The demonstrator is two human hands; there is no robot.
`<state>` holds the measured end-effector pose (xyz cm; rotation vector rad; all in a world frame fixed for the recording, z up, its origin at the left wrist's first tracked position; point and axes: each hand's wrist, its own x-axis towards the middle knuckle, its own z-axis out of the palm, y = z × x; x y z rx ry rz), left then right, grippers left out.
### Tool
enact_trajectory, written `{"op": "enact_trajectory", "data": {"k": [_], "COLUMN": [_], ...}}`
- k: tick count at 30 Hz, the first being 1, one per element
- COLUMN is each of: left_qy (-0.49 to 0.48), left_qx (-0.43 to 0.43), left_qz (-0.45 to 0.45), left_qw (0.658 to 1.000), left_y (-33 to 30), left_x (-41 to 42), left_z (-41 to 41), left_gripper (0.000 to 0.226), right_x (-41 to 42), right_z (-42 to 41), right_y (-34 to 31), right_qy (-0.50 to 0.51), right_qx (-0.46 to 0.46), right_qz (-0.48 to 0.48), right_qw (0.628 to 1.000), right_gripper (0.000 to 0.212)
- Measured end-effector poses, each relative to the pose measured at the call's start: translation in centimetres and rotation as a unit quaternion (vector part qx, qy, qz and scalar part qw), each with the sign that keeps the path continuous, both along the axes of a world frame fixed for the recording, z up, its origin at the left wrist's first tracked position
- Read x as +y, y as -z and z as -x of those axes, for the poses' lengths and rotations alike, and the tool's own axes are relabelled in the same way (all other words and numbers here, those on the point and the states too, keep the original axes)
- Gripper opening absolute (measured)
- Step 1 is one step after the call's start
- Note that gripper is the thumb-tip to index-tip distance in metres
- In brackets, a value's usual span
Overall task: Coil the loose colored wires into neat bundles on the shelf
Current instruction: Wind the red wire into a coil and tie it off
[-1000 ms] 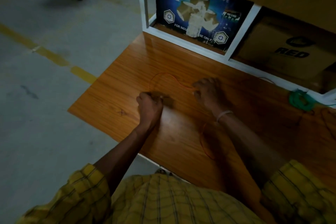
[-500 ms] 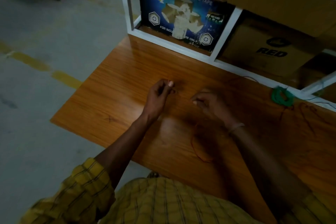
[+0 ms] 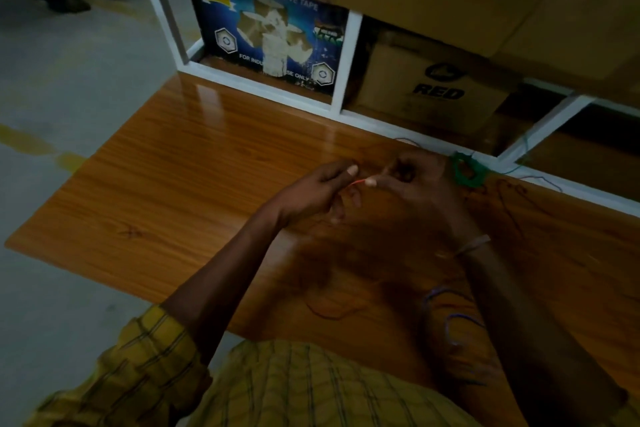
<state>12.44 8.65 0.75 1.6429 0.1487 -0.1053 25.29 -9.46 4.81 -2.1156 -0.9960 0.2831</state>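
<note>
Pinching a short stretch of orange wire (image 3: 356, 183) between them, the left hand (image 3: 311, 196) and right hand (image 3: 420, 189) now meet above the wooden shelf top (image 3: 180, 184). A second ago they were well apart and down on the wood, the left in a fist; half a second ago they had lifted but a gap stayed between them. Left thumb and forefinger clamp on the wire's lit end, other fingers loosely curled below. Right thumb and forefinger squeeze the same wire just beside the left's, rest of that hand curled; a band (image 3: 472, 244) sits on the right wrist. The rest of the orange wire is too dim to trace; a faint loop (image 3: 329, 314) lies on the wood near the body.

Green coiled bundle (image 3: 465, 172) sits on the shelf top by the white frame (image 3: 343, 62), just past the right hand's knuckles, much nearer that hand than before. Thin purple wire (image 3: 446, 319) lies loose beside the right forearm. Dark thin wires (image 3: 509, 198) trail on the wood right of the green bundle.

Behind: blue adhesive tape box (image 3: 270, 38) in the left compartment, brown carton marked RED (image 3: 433, 87) in the next, more cartons above. Grey concrete floor (image 3: 69, 87) at left with yellow line marks; a person's shoe (image 3: 69, 5) at top left. Yellow checked shirt (image 3: 294, 388) at bottom. Lighting dim.
</note>
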Motion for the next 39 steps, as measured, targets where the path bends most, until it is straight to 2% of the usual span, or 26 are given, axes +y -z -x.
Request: {"op": "enact_trajectory", "data": {"k": [2,5,9,13,17,19,22,27,29,31,33,34,36,38,39], "left_qy": [0.019,0.096,0.191,0.202,0.171,0.149,0.094,-0.030,-0.071,-0.122,-0.141,-0.133,-0.098,-0.060,-0.040], "left_qx": [0.034,0.049,0.049,0.032,0.005,-0.011,-0.043,-0.057,-0.052,-0.025,-0.005,-0.005,0.002,0.014,0.017], "left_qz": [0.044,0.179,0.368,0.502,0.550,0.565,0.573,0.549,0.516,0.400,0.211,0.125,0.001,-0.057,-0.080], "left_qw": [0.998,0.978,0.909,0.840,0.817,0.812,0.813,0.833,0.852,0.908,0.967,0.983,0.995,0.996,0.996], "left_y": [-0.5,-0.9,-1.3,-2.1,-2.0,-1.9,-1.8,-0.9,-0.9,-0.6,-0.2,0.1,0.6,0.6,0.3], "left_x": [-1.2,-2.1,-3.0,-3.7,-3.9,-4.0,-4.3,-3.9,-3.5,-3.0,-2.5,-2.4,-2.3,-2.5,-2.7], "left_z": [-0.4,-0.6,-0.5,-0.6,-1.3,-1.7,-2.6,-4.0,-4.3,-4.4,-4.1,-3.8,-3.2,-2.6,-2.3], "left_gripper": [0.039,0.042,0.041,0.045,0.046,0.045,0.044,0.035,0.031,0.031,0.033,0.033,0.033,0.033,0.032], "right_x": [-1.6,-4.2,-6.3,-6.8,-6.6,-6.2,-5.6,-6.0,-6.4,-6.8,-7.7,-8.3,-9.5,-10.3,-10.5], "right_z": [-1.5,-3.4,-4.8,-4.2,-2.6,-1.5,0.3,3.3,4.3,4.8,4.5,4.4,3.9,3.0,2.4], "right_y": [-0.9,-2.2,-2.9,-1.3,1.4,2.6,4.7,4.6,3.2,1.7,0.2,-0.8,-2.4,-3.1,-3.3], "right_qy": [0.004,-0.018,-0.037,-0.002,0.000,-0.016,-0.067,-0.177,-0.231,-0.257,-0.269,-0.273,-0.258,-0.222,-0.219], "right_qx": [-0.023,0.024,0.063,0.097,0.068,0.043,-0.046,-0.180,-0.185,-0.080,0.078,0.142,0.245,0.330,0.380], "right_qz": [0.030,0.029,0.009,-0.004,0.034,0.043,0.055,0.107,0.123,0.108,0.085,0.069,0.015,-0.054,-0.103], "right_qw": [0.999,0.999,0.997,0.995,0.997,0.998,0.995,0.962,0.947,0.957,0.956,0.949,0.934,0.916,0.893], "right_gripper": [0.026,0.025,0.017,0.011,0.029,0.030,0.028,0.019,0.018,0.015,0.018,0.020,0.023,0.026,0.028]}}
